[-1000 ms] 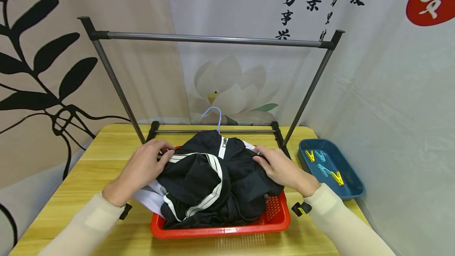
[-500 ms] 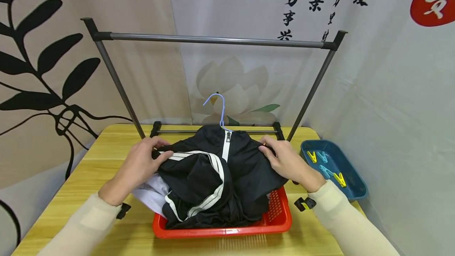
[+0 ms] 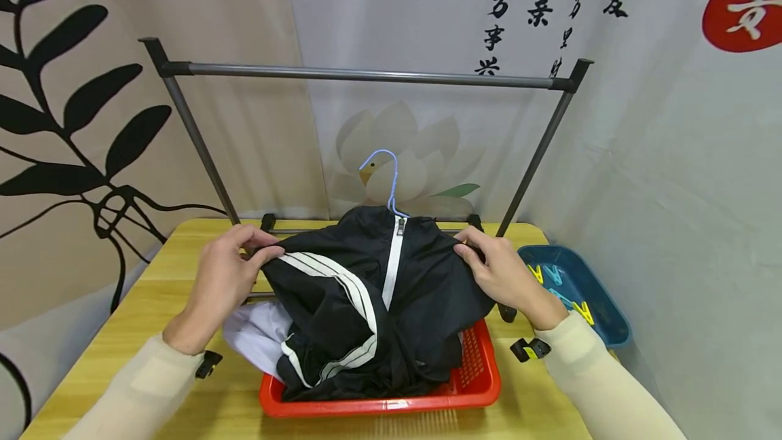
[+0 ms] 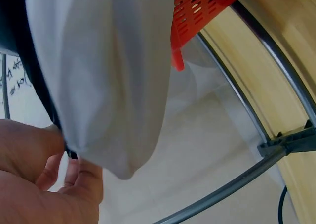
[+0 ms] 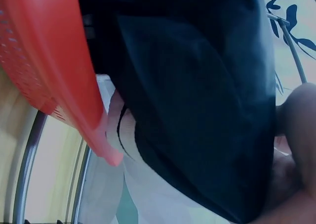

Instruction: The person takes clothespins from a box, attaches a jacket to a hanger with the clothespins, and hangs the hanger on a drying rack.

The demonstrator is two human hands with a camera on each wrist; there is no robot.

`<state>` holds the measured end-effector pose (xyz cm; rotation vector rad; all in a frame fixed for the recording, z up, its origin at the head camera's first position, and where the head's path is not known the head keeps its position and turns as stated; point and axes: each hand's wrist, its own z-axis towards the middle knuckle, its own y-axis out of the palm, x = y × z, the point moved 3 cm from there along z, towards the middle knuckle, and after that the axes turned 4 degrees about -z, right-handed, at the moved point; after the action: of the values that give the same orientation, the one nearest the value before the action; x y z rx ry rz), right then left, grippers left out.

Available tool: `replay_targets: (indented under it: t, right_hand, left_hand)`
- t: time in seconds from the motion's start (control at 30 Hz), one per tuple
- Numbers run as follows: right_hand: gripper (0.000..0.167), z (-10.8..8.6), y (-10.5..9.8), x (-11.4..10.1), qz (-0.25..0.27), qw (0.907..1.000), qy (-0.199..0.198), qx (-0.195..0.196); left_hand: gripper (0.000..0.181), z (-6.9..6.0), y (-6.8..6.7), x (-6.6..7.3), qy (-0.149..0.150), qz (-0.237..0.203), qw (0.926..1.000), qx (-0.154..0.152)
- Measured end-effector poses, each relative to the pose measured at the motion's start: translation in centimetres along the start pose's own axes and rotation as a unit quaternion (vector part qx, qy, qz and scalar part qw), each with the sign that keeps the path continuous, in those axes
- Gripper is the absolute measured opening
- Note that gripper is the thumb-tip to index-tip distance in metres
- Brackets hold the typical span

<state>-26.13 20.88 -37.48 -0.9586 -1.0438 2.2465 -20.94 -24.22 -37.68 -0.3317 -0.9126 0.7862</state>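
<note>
A black jacket with white sleeve stripes and a white zip strip is partly raised above a red basket, its lower part bunched inside. Out of its collar rises the lavender-blue hook of a clothes hanger; the hanger's arms are hidden in the cloth. My left hand pinches one shoulder of the jacket between thumb and fingers. The other shoulder is pinched by my right hand. White cloth hangs over the basket's left side. In the right wrist view, black fabric covers most of the frame.
Behind the basket stands a grey metal rack with a horizontal top bar. A blue tray with several yellow and blue clothespins sits at the right of the wooden table. Printed curtains hang at the back and right.
Both hands have lifted the jacket's shoulders and drawn them further apart. The collar and hanger hook have risen and shifted slightly right. The jacket front now hangs flatter.
</note>
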Motion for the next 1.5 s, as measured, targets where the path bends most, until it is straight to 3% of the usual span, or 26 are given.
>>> replay_targets:
  t: [0.4,0.57,0.67,0.83,0.97,1.1,1.2,1.33,1.5]
  right_hand:
    - [0.010,0.7,-0.2,0.8,0.001,0.9999,-0.002,0.014]
    - [0.011,1.0,-0.6,0.6,0.002,0.9998,0.000,0.022]
    - [0.012,1.1,-1.0,0.4,-0.002,0.9997,0.004,0.026]
    - [0.013,1.2,-1.1,0.6,-0.007,0.9996,0.012,0.026]
    - [0.013,1.4,-1.2,0.5,-0.008,0.9994,0.013,0.031]
    - [0.013,1.5,-1.3,0.6,-0.011,0.9992,0.008,0.037]
    - [0.013,1.5,-1.5,0.6,-0.015,0.9989,0.004,0.044]
    - [0.013,1.3,-2.0,0.9,-0.019,0.9982,0.005,0.056]
    - [0.012,1.1,-2.5,1.3,-0.025,0.9973,0.006,0.068]
  left_hand:
    - [0.015,0.3,0.0,-0.7,0.010,-0.006,0.9983,0.056]
    - [0.011,0.7,-0.2,-0.5,0.012,-0.011,0.9986,0.051]
    - [0.010,0.7,-0.1,-0.1,0.032,-0.017,0.9987,0.036]
    - [0.028,0.2,0.1,1.4,0.096,-0.035,0.9946,0.021]
    - [0.041,-0.1,0.7,3.3,0.164,-0.051,0.9844,-0.038]
    - [0.048,-0.7,1.6,4.9,0.226,-0.043,0.9641,-0.132]
    - [0.042,-1.0,2.1,5.4,0.253,-0.027,0.9505,-0.179]
    - [0.025,-1.3,2.5,5.3,0.275,-0.012,0.9382,-0.209]
    - [0.016,-1.7,2.5,4.5,0.302,0.024,0.9287,-0.213]
